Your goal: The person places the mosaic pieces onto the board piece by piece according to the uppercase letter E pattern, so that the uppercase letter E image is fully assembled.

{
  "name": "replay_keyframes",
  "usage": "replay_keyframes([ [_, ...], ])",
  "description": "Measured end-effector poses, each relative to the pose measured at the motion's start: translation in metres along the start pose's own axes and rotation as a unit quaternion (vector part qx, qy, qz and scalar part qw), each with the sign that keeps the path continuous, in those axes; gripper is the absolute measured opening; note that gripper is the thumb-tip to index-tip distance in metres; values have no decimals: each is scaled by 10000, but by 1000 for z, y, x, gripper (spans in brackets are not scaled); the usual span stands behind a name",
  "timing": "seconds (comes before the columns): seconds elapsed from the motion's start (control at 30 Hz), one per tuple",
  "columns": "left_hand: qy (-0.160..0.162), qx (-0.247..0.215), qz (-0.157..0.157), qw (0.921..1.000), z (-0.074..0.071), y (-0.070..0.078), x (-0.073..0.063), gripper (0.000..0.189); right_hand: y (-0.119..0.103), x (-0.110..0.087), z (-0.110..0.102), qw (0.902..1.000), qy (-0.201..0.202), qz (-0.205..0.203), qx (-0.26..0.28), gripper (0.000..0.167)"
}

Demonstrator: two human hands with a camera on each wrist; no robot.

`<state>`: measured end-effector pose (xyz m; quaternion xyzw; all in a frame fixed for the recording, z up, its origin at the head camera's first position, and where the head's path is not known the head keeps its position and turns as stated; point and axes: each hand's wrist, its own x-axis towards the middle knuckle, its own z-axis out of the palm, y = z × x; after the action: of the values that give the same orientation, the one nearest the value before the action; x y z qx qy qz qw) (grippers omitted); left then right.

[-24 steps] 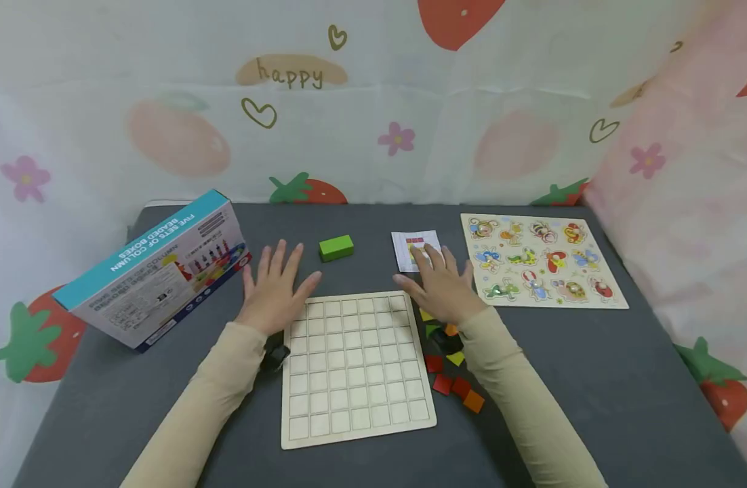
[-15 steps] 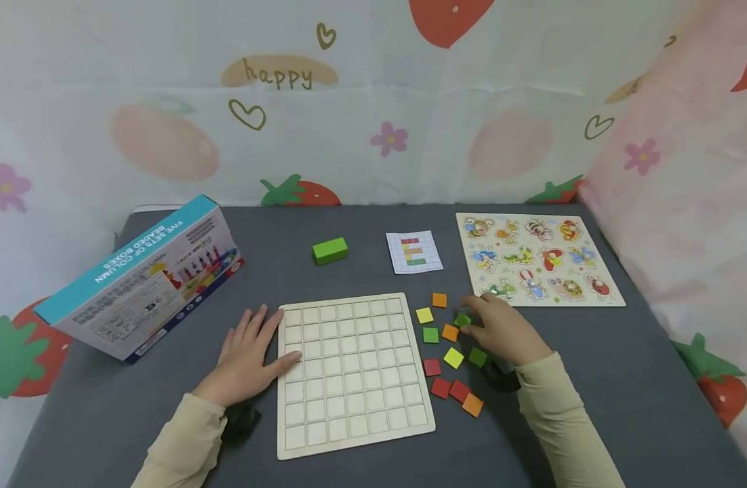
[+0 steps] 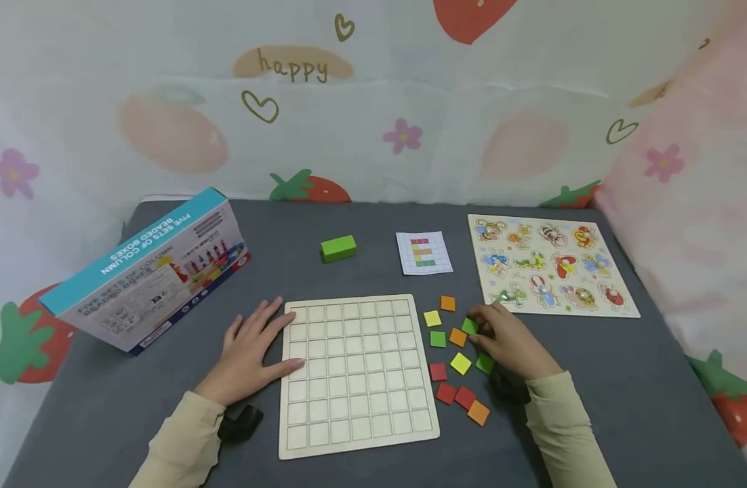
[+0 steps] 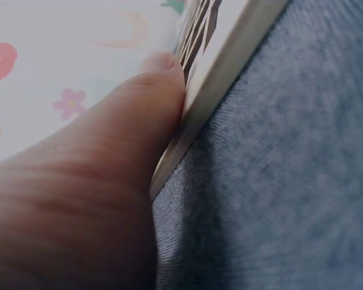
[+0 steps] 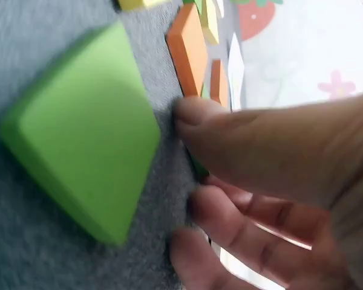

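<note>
A pale wooden grid board lies flat in front of me. My left hand rests at its left edge, fingers extended, thumb and index fingertips on the rim; the left wrist view has the thumb against the board's side. Right of the board, my right hand pinches a green square tile between thumb and index finger. The right wrist view shows that tile mostly hidden behind the thumb. A second green tile lies on the cloth close to the hand.
Several red, orange, yellow and green tiles lie along the board's right side. Behind stand a green block and a pattern card. An insect picture board lies back right, a blue-topped box at left.
Both hands have drawn back from beyond the board: the left to its left edge, the right down to the tiles. The right fingers have closed on a green tile.
</note>
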<state>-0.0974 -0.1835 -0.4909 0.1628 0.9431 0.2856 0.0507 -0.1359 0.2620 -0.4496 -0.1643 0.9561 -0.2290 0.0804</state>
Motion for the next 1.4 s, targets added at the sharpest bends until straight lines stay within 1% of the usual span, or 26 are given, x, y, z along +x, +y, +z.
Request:
replay_keyframes([
  [0.13, 38, 90, 135, 9999, 0, 0, 1, 79, 3, -2, -1, 9999, 66, -125, 9, 29],
  [0.23, 121, 160, 138, 9997, 0, -2, -1, 76, 0, 1, -1, 9994, 193, -276, -65, 26],
  [0.33, 255, 203, 97, 9994, -2, -5, -6, 73, -12, 7, -1, 9982, 337, -467, -174, 23],
  [0.4, 320, 214, 114, 9992, -4, -6, -8, 71, -24, 11, -1, 9967, 405, -682, -185, 22],
  [0.47, 371, 219, 191, 9989, -3, -7, -6, 69, -38, 14, -2, 9941, 442, -974, -172, 19],
  [0.6, 441, 135, 349, 9983, -3, -7, -3, 64, -66, 24, 1, 9850, 316, -1691, -105, 15],
  [0.73, 506, -10, 395, 9979, -1, -7, -5, 60, -91, 40, 18, 9714, 79, -2372, -112, 15],
  [0.8, 511, -49, 391, 9979, 3, -8, -7, 58, -102, 47, 28, 9644, -44, -2643, -96, 16],
  [0.9, 473, -84, 362, 9982, 8, -8, -9, 59, -117, 58, 42, 9567, -278, -2897, -63, 15],
  [1.0, 441, -94, 328, 9984, 10, -7, -9, 60, -129, 68, 53, 9519, -463, -3027, -88, 13],
  [1.07, 447, -90, 314, 9985, 9, -7, -8, 60, -136, 75, 58, 9506, -559, -3051, -132, 13],
  [1.2, 512, -27, 314, 9982, 6, -7, -4, 60, -145, 85, 63, 9506, -564, -3041, -269, 13],
  [1.4, 620, 72, 439, 9971, 3, -8, 0, 60, -151, 92, 65, 9546, -660, -2856, -534, 13],
])
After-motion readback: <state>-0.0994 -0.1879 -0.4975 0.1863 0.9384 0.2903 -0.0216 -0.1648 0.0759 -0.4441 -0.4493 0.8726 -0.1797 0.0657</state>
